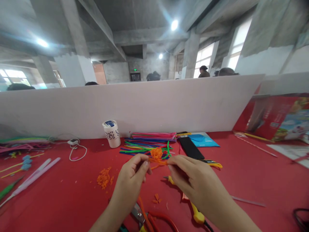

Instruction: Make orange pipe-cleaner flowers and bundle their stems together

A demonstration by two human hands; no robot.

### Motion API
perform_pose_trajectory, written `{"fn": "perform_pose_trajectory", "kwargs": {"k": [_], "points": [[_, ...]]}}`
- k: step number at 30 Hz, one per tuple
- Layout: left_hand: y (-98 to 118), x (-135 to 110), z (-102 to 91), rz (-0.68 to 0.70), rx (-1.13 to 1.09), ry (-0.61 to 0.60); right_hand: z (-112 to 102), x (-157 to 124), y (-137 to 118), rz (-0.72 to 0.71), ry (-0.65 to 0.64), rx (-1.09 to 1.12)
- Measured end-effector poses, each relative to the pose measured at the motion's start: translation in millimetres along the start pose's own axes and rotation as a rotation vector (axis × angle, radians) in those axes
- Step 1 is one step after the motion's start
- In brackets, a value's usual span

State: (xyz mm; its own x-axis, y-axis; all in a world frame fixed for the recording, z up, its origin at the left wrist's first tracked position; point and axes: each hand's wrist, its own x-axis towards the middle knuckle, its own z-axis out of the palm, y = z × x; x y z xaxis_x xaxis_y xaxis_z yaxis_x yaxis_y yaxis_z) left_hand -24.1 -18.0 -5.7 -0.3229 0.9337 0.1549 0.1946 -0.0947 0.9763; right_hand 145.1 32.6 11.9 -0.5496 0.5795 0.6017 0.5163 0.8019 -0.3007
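Observation:
Over the middle of the red table, my left hand (134, 172) pinches one end of an orange pipe cleaner (158, 161). My right hand (193, 174) grips the other end, so a short stretch spans the fingertips. Just behind that stretch sits a fluffy orange ball (156, 153); whether the two are joined I cannot tell. Orange clippings (103, 178) are heaped left of my left hand, with a few orange bits (156, 198) between my forearms. Below lie pliers with red handles (166, 219), partly hidden. A pointed tool with a yellow handle (198, 216) lies partly beneath my right hand.
Bundled coloured pipe cleaners (147, 141) lie at the back beside a white cup (111, 133). A black phone (191, 148) and a blue packet (204, 140) are to their right. A white partition (154, 106) borders the table; heads of people show beyond.

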Motion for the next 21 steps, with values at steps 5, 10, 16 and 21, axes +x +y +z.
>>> {"fn": "perform_pose_trajectory", "kwargs": {"k": [5, 10, 16, 21], "points": [[3, 1, -1.4, 0.116, 0.275, 0.011, -24, -5, -2, -0.353, 0.108, -0.377], [-2, 1, 9.0, 0.085, 0.349, -0.18, -24, -2, 0, -0.451, 0.002, -0.486], [-9, 4, 14.6, -0.126, 0.159, -0.27, -16, 1, 9, -0.421, -0.081, -0.467], [-11, 6, 12.0, -0.173, 0.112, -0.252, -20, 3, 15, -0.389, -0.122, -0.438]]}}
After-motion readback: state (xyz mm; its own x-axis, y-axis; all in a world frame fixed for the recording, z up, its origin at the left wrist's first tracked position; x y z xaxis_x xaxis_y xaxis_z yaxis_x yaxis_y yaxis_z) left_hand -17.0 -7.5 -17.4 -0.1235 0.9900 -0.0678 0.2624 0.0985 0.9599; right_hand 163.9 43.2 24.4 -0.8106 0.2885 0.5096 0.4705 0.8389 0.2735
